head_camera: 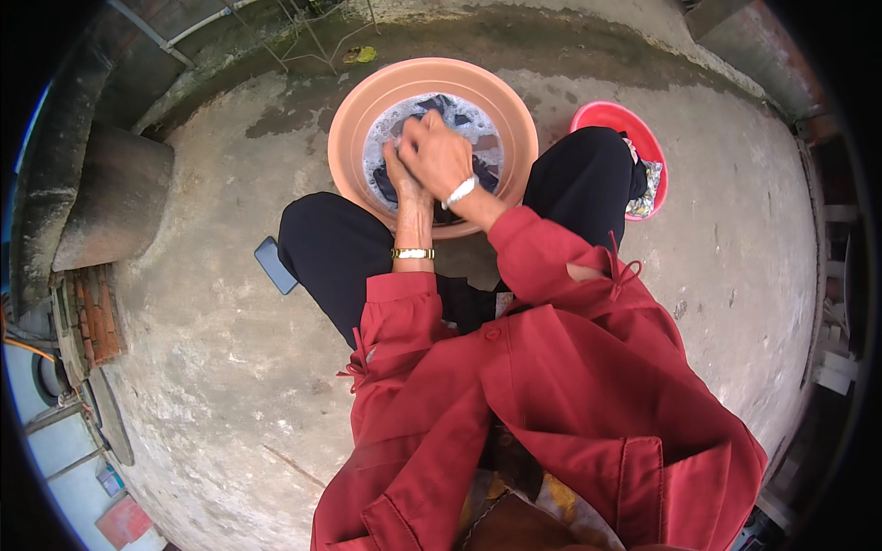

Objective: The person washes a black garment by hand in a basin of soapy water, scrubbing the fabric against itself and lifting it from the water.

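Observation:
A large peach-orange plastic basin (348, 151) stands on the ground between my knees. Foamy water (486, 124) fills its bottom, and dark wet cloth (386, 184) lies partly sunk in the suds. Over the water, my right hand (443, 155) crosses above my left hand (402, 169), its fingers curled against the left palm and thumb. Blur and overlap hide whether cloth is pinched between them. A bunch of dark fabric (444, 107) shows just beyond the right fingers. My left wrist wears a gold-coloured watch band (413, 253), my right a white bracelet (459, 192).
Partly behind my right knee is a pink-red basin (617, 113) holding patterned cloth (646, 193). A smartphone (275, 265) lies on the concrete floor (220, 324) beside my left knee. Bricks (98, 317) and a curved grey slab (117, 200) stand at the left.

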`<action>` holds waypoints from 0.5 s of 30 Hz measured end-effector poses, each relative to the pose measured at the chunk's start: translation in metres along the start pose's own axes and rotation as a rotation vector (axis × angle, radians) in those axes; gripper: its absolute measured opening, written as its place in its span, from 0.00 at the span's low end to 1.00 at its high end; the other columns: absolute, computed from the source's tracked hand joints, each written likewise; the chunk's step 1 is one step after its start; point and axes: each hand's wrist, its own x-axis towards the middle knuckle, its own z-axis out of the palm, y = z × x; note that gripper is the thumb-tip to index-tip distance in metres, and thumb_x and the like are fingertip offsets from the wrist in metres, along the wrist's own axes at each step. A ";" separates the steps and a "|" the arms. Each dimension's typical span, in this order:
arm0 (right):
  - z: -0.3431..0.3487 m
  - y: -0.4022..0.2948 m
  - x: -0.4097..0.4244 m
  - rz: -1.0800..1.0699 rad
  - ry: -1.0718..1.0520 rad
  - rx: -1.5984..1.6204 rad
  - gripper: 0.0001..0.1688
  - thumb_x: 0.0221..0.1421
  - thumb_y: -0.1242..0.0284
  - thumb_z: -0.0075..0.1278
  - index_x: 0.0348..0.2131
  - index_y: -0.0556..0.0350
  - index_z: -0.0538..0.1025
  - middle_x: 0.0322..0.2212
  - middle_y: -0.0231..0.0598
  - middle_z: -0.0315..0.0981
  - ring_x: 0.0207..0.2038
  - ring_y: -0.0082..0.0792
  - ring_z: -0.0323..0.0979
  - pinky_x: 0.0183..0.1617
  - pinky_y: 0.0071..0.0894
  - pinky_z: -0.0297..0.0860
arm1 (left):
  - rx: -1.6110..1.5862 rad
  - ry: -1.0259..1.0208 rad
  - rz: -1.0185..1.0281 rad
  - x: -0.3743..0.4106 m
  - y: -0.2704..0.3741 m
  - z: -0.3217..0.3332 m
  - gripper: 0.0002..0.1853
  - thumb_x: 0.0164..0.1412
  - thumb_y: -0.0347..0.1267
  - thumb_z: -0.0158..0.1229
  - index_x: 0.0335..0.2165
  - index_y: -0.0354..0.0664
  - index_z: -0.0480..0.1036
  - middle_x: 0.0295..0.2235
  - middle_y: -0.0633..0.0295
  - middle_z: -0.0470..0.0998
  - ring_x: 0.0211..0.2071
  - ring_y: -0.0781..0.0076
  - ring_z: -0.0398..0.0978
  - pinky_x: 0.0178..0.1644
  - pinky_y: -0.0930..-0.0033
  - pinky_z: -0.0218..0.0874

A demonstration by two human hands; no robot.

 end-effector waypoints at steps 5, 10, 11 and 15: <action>0.017 -0.013 -0.006 -0.091 -0.086 -0.022 0.08 0.40 0.69 0.49 0.24 0.53 0.73 0.22 0.47 0.68 0.29 0.43 0.71 0.28 0.38 0.70 | -0.052 -0.118 0.112 0.025 -0.007 -0.047 0.22 0.60 0.47 0.40 0.38 0.40 0.68 0.33 0.60 0.72 0.35 0.67 0.71 0.41 0.66 0.64; 0.034 0.068 0.062 0.277 -0.285 0.019 0.15 0.45 0.63 0.45 0.25 0.54 0.76 0.31 0.50 0.74 0.34 0.49 0.72 0.40 0.44 0.67 | 0.069 0.279 0.071 -0.004 -0.006 0.037 0.17 0.58 0.40 0.44 0.36 0.37 0.69 0.35 0.58 0.74 0.37 0.66 0.73 0.41 0.65 0.66; 0.040 0.071 0.055 0.278 -0.195 0.032 0.13 0.46 0.64 0.45 0.25 0.52 0.75 0.29 0.48 0.73 0.31 0.50 0.71 0.35 0.46 0.67 | 0.155 0.285 0.103 -0.004 -0.002 0.039 0.16 0.57 0.39 0.46 0.35 0.36 0.70 0.34 0.59 0.75 0.36 0.68 0.73 0.40 0.68 0.66; 0.004 -0.013 -0.018 -0.110 0.015 0.133 0.10 0.46 0.65 0.49 0.22 0.50 0.68 0.24 0.39 0.64 0.24 0.45 0.69 0.25 0.41 0.66 | -0.178 -0.472 0.035 -0.002 0.013 -0.016 0.16 0.57 0.42 0.43 0.29 0.41 0.69 0.25 0.63 0.71 0.30 0.72 0.72 0.39 0.68 0.65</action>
